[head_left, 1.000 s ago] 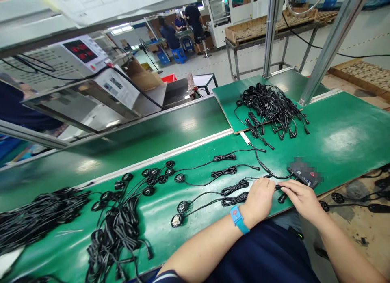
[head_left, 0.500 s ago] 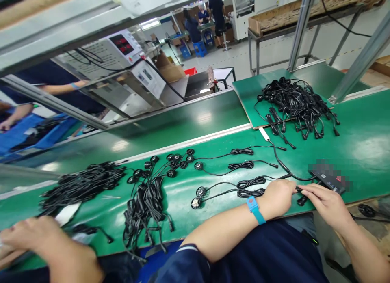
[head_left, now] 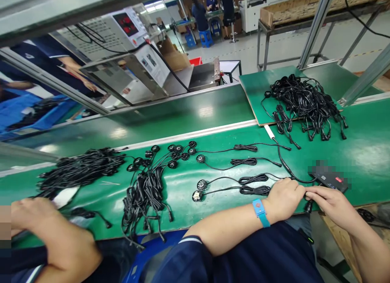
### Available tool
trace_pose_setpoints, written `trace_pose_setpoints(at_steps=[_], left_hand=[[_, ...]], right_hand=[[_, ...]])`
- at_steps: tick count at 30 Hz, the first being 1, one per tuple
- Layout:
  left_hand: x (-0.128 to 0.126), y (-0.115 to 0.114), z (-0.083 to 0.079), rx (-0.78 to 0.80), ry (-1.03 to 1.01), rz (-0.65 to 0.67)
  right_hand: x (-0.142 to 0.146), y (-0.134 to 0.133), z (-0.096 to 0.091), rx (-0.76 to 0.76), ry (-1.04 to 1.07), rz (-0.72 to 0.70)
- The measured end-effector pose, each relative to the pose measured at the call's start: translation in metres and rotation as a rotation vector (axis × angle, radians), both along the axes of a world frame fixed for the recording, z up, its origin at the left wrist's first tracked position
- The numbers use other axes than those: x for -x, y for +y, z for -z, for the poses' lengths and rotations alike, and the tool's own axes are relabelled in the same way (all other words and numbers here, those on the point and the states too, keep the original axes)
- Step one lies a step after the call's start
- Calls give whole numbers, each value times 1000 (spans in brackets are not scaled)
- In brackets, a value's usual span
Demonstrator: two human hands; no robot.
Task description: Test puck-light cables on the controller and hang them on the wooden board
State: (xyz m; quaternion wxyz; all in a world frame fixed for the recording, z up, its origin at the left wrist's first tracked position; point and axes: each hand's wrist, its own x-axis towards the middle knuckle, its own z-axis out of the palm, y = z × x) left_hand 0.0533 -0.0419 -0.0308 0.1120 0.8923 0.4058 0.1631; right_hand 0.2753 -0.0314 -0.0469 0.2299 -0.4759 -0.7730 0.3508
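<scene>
Black cable connector [head_left: 306, 196] pinched in right hand [head_left: 332, 202]; left hand [head_left: 283, 198] alongside, can't tell its grip; second connector [head_left: 308, 206] hangs below.

Nothing is legible; the red display [head_left: 125, 24] and wristband emblem [head_left: 258, 206] blur.

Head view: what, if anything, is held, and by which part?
A small black connector, mostly hidden, pinched in the fingertips of the right hand. The left hand meets it there, grip hidden. Exact part held: can't tell.
</scene>
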Motion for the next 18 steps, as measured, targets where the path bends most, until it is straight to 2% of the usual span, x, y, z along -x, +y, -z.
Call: trace_pose_setpoints(at_steps=[8, 10, 12, 14, 16, 18], left_hand=[[-9, 5, 20, 53, -100, -28], [-9, 6, 19, 48, -113, -2], [-5, 3, 10, 23, -94, 20], [8, -9, -6, -3, -74, 11], [33, -28, -25, 0, -106, -14], [71, -53, -36, 3, -196, -70]], right_hand=[[-13, 7, 19, -100, -33, 23], [-16, 8, 23, -129, -39, 8], [-16, 7, 25, -168, -42, -3], [-12, 3, 24, -208, -35, 0], [-4, -4, 19, -237, -13, 37], [7, -14, 12, -265, 7, 118]])
